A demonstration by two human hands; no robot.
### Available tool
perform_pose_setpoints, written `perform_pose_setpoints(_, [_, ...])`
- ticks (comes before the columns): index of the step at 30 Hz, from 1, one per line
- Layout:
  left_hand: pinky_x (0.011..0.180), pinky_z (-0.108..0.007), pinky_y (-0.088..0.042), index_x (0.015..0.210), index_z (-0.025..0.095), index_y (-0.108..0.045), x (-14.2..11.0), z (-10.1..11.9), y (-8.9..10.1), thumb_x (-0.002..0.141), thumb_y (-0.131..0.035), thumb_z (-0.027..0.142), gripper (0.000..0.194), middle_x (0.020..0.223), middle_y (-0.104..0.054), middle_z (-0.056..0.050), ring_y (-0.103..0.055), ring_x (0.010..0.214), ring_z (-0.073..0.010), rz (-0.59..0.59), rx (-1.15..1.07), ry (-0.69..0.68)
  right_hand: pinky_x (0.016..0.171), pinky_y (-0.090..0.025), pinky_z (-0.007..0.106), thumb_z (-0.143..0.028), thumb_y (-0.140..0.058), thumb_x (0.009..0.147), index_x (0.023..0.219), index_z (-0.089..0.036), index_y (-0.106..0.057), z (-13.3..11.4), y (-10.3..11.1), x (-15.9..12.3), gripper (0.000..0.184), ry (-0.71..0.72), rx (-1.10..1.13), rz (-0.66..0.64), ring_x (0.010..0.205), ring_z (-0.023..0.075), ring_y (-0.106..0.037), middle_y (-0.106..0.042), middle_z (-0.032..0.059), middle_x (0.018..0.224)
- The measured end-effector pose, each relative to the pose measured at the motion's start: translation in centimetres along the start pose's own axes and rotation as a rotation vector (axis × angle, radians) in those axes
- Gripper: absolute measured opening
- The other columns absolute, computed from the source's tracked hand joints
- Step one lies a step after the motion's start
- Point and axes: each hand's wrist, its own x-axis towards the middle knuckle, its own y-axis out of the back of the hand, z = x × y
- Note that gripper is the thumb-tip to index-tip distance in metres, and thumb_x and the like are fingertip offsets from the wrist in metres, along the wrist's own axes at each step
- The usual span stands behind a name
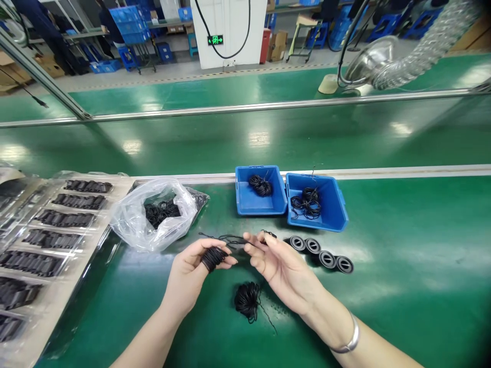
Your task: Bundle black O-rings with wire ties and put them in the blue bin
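Observation:
My left hand (194, 271) is closed around a bundle of thin black cord (213, 258). Loose strands (230, 239) run from that bundle toward my right hand (282, 268), whose thumb and forefinger pinch the cord; its other fingers are half curled. Below the two hands, a second coiled bundle of black cord (247, 299) lies on the green table, one end trailing to the right. Just beyond my right hand sits a row of several round black parts (327, 259), each with a slot in its top.
Two blue bins (261, 208) with black cords stand ahead, side by side. To their left is a clear plastic bag (134, 220) of black cords. Trays of black parts (63, 220) fill the left side. A metal rail (245, 108) and a flexible duct (425, 56) lie beyond.

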Motion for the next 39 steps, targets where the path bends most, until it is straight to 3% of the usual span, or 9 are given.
perform_pose_setpoints(2, [0.079, -0.032, -0.065, 0.098, 0.018, -0.075, -0.1, -0.1, 0.0, 0.088, -0.07, 0.025, 0.013, 0.093, -0.076, -0.004, -0.078, 0.081, -0.0207, -0.017, 0.075, -0.015, 0.074, -0.054, 0.025, -0.029, -0.078, 0.084, 0.088, -0.016, -0.075, -0.1, 0.1, 0.0, 0.014, 0.004, -0.05, -0.012, 0.09, 0.0162, -0.067, -0.071, 0.0092, 0.108])
perform_pose_setpoints(7, [0.073, -0.028, -0.064, 0.098, 0.018, -0.075, -0.3, -0.1, -0.3, 0.089, -0.067, 0.021, 0.012, 0.084, -0.077, -0.003, -0.078, 0.074, -0.0188, -0.057, 0.183, -0.027, 0.061, -0.043, 0.024, -0.033, -0.08, 0.082, 0.076, -0.018, -0.074, 0.4, -0.1, -0.3, 0.018, 0.079, -0.369, -0.037, 0.059, 0.0091, -0.052, -0.061, -0.0019, 0.067])
perform_pose_setpoints(14, [0.075, -0.021, -0.061, 0.096, 0.023, -0.077, -0.5, -1.0, 0.4, 0.084, -0.067, 0.012, 0.019, 0.088, -0.079, -0.001, -0.076, 0.08, -0.0157, -0.075, 0.384, -0.151, 0.062, -0.035, 0.028, -0.036, -0.085, 0.073, 0.082, -0.02, -0.081, 1.4, -0.3, -0.6, 0.018, 0.141, -0.719, -0.062, 0.062, 0.0114, -0.046, -0.05, -0.0034, 0.066])
perform_pose_setpoints(17, [0.076, -0.022, -0.061, 0.095, 0.023, -0.079, -0.4, -1.0, 0.6, 0.084, -0.067, 0.011, 0.019, 0.089, -0.079, -0.002, -0.076, 0.081, -0.0165, -0.078, 0.434, -0.168, 0.06, -0.033, 0.027, -0.035, -0.086, 0.073, 0.074, -0.019, -0.078, 1.3, -0.2, -0.5, 0.018, 0.078, -0.647, -0.062, 0.059, 0.0104, -0.044, -0.051, -0.0042, 0.062])
perform_pose_setpoints(25, [0.074, -0.028, -0.064, 0.097, 0.021, -0.077, -0.4, -0.3, 0.2, 0.087, -0.07, 0.019, 0.013, 0.08, -0.08, -0.002, -0.078, 0.074, -0.0186, -0.184, 0.123, 0.013, 0.058, -0.033, 0.025, -0.033, -0.082, 0.079, 0.074, -0.014, -0.069, 0.7, -0.4, -0.6, 0.024, -0.128, -0.357, -0.152, 0.056, 0.0086, -0.047, -0.068, 0.003, 0.074])
perform_pose_setpoints(29, [0.073, -0.031, -0.064, 0.095, 0.019, -0.077, -0.8, -0.2, 0.0, 0.086, -0.072, 0.022, 0.011, 0.079, -0.079, -0.003, -0.077, 0.072, -0.0199, -0.145, 0.097, 0.027, 0.058, -0.035, 0.024, -0.03, -0.081, 0.081, 0.071, -0.014, -0.065, 0.8, -0.4, -0.6, 0.025, -0.178, -0.265, -0.203, 0.057, 0.0089, -0.048, -0.061, -0.0003, 0.066])
perform_pose_setpoints(32, [0.07, -0.033, -0.064, 0.092, 0.017, -0.075, -0.8, -0.1, -0.1, 0.086, -0.073, 0.026, 0.012, 0.082, -0.078, -0.005, -0.077, 0.07, -0.0209, -0.071, 0.059, 0.003, 0.057, -0.039, 0.022, -0.03, -0.08, 0.083, 0.073, -0.015, -0.065, 0.8, -0.2, -0.5, 0.023, -0.172, -0.159, -0.169, 0.055, 0.0083, -0.048, -0.051, -0.0051, 0.057])
perform_pose_setpoints(36, [0.073, -0.033, -0.064, 0.092, 0.015, -0.073, -0.3, 0.2, 0.0, 0.087, -0.072, 0.029, 0.014, 0.091, -0.077, -0.007, -0.077, 0.075, -0.0213, 0.005, 0.071, -0.024, 0.063, -0.052, 0.023, -0.03, -0.078, 0.085, 0.086, -0.016, -0.071, 0.2, -0.1, -0.1, 0.015, -0.097, -0.02, -0.084, 0.074, 0.0126, -0.064, -0.068, 0.0033, 0.087])
perform_pose_setpoints(39, [0.074, -0.032, -0.064, 0.093, 0.015, -0.072, -0.1, 0.4, -0.1, 0.088, -0.071, 0.027, 0.012, 0.087, -0.078, -0.006, -0.078, 0.077, -0.0211, -0.001, 0.116, 0.004, 0.071, -0.057, 0.024, -0.029, -0.079, 0.084, 0.089, -0.014, -0.073, -0.2, 0.0, -0.1, 0.017, -0.081, 0.008, -0.047, 0.091, 0.0176, -0.07, -0.072, 0.0111, 0.109])
